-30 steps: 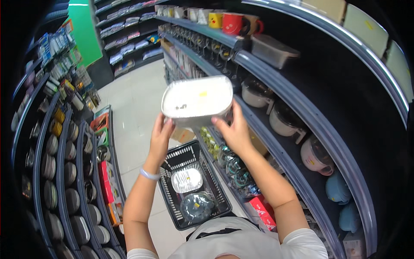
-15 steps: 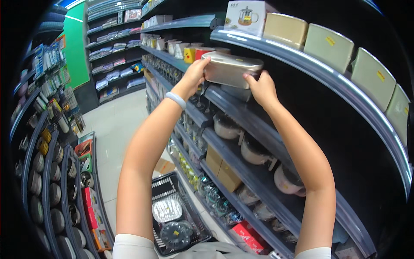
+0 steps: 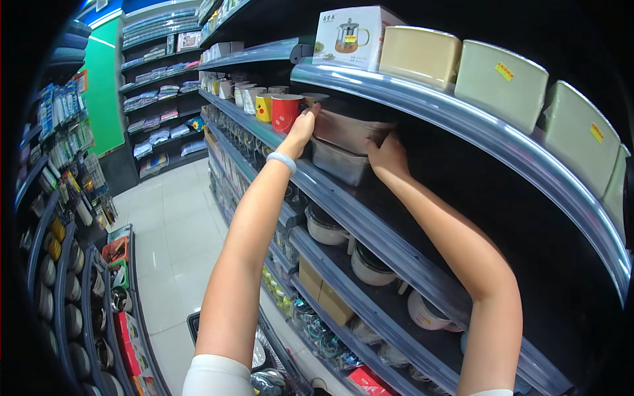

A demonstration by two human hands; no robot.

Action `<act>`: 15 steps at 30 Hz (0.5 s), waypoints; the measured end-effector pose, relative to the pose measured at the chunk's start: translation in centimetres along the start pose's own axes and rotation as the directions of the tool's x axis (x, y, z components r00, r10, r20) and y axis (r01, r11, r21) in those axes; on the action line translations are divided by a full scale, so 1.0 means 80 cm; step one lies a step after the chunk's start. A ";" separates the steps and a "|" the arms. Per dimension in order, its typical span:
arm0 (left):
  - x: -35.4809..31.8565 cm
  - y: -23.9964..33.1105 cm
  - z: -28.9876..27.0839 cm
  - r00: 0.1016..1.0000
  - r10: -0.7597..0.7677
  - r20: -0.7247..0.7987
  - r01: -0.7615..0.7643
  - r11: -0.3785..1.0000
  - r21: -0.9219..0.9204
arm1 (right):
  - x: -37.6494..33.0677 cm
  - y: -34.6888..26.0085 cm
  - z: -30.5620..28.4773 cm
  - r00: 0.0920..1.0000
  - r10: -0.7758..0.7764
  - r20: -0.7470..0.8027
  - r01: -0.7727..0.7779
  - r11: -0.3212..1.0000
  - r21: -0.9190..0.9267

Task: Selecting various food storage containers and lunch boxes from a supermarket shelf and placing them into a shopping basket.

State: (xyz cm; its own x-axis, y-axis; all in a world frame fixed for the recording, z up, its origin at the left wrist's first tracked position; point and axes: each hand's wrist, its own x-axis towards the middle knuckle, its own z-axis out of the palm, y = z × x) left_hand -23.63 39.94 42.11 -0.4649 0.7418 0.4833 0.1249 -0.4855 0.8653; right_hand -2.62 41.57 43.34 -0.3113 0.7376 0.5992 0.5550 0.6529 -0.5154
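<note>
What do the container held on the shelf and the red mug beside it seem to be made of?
The upper container, held by the left hand and right hand on top of a lower container, looks like translucent plastic with a dull greyish sheen, though glass cannot be ruled out. The red mug looks like glazed ceramic: thick walls, glossy solid colour.

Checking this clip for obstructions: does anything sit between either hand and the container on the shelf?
Nothing visible does. The left hand and right hand are both already on the upper container, which sits stacked on a second container. A red mug stands just left, beside it.
</note>
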 end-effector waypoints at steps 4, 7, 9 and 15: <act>0.003 -0.005 0.004 1.000 -0.002 0.029 0.004 0.999 -0.046 | -0.004 -0.003 -0.003 1.000 0.017 -0.015 -0.016 0.999 0.045; -0.004 0.001 0.006 0.999 -0.019 0.039 0.020 0.999 -0.031 | -0.008 0.001 -0.002 1.000 -0.025 -0.012 0.025 0.998 0.059; -0.015 0.013 0.016 0.998 -0.059 0.027 0.058 0.997 0.056 | -0.008 0.008 -0.009 1.000 0.000 0.005 -0.001 0.996 0.088; -0.087 0.006 -0.031 0.999 -0.039 -0.026 0.039 0.999 -0.003 | -0.063 -0.019 -0.022 0.971 -0.180 -0.156 0.170 0.983 -0.075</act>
State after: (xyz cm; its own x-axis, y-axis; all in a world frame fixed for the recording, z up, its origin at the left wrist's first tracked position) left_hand -22.49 33.41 38.81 -0.4919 0.7481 0.4454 0.1043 -0.4573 0.8832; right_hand -0.54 36.57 42.17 -0.2821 0.5723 0.7700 0.5503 0.7540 -0.3587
